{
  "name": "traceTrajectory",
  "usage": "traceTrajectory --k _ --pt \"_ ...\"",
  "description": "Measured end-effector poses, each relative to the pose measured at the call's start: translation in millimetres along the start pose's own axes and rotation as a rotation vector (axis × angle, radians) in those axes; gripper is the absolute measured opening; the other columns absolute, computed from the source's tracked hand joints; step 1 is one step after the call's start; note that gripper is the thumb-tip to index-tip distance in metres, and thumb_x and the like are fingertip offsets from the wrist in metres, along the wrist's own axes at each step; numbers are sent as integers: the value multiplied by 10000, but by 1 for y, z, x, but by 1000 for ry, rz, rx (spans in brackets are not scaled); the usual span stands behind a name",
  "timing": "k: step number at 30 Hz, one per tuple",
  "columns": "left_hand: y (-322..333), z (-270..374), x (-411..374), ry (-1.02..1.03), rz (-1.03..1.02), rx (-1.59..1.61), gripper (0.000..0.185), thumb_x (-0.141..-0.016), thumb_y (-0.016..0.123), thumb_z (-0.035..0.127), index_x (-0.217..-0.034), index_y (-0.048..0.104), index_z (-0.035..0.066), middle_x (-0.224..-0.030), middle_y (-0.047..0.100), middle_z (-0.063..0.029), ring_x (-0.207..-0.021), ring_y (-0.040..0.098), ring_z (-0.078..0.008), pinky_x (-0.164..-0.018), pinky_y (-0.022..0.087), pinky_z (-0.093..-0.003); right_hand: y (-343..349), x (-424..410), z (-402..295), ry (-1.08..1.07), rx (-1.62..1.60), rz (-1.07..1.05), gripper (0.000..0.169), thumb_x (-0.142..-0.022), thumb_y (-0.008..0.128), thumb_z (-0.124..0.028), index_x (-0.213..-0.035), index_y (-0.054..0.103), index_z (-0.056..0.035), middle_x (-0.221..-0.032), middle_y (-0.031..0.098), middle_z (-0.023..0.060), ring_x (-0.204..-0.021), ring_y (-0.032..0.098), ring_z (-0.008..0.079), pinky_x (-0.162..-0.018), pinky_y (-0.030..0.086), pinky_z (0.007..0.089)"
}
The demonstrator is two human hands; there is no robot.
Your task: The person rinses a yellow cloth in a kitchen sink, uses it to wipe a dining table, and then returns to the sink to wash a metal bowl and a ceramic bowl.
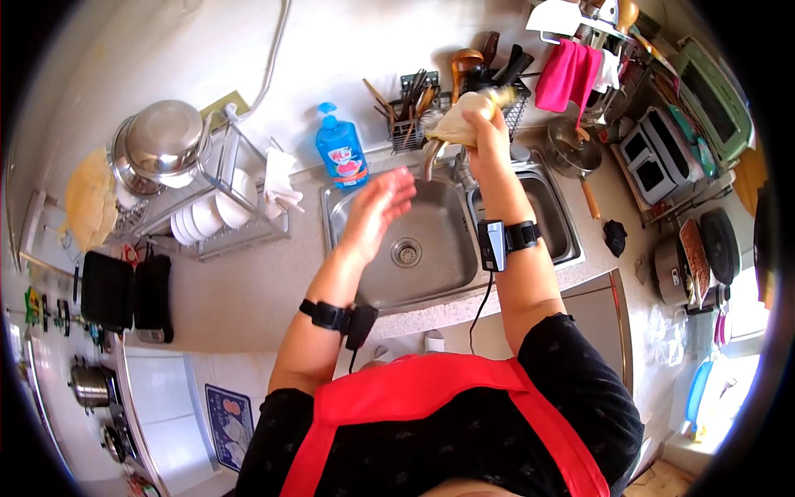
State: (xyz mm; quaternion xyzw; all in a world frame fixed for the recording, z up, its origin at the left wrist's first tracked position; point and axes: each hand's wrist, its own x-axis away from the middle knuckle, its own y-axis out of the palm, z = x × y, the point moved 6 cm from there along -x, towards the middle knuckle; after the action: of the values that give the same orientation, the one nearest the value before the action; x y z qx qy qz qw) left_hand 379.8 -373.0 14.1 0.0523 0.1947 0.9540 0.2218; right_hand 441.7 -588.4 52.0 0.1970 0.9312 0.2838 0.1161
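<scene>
My right hand [487,133] grips a cream-coloured cloth [456,121] above the sink, at the wall side. The cloth's far end, with a yellowish part, is blurred. Just below it, the curved metal tap [429,163] shows partly, the rest covered by cloth and hand. Over the left side of the larger steel basin [435,248], my left hand [380,208] is held with nothing in it and its fingers extended. A round drain strainer [407,253] is visible in that basin. My right forearm crosses the smaller basin [546,214] and hides part of it.
Behind the sink stand a blue soap bottle [341,149] and a utensil basket [408,133]. A dish rack [239,242] with bowls is at left. To the right are a wooden-handled pan [572,152], a pink cloth [562,74] and a large pot [674,270].
</scene>
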Motion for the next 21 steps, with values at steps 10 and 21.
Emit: traceTrajectory --k 10,21 --pt "-12 38 -11 154 -152 606 466 -940 392 380 -1279 431 64 -1254 489 -76 -1188 440 -193 -962 374 -354 135 136 10 169 -258 -726 347 -880 548 -120 -1185 521 42 -1162 538 97 -1090 504 170 -968 379 298" --pt "-26 39 45 208 -28 -138 566 -942 334 446 -1324 382 31 -1316 427 -163 -1253 375 -259 -1013 303 -411 100 218 45 -449 683 -887 661 -901 540 -258 -1404 222 30 -1422 292 232 -1344 251 329 -1095 202 348"
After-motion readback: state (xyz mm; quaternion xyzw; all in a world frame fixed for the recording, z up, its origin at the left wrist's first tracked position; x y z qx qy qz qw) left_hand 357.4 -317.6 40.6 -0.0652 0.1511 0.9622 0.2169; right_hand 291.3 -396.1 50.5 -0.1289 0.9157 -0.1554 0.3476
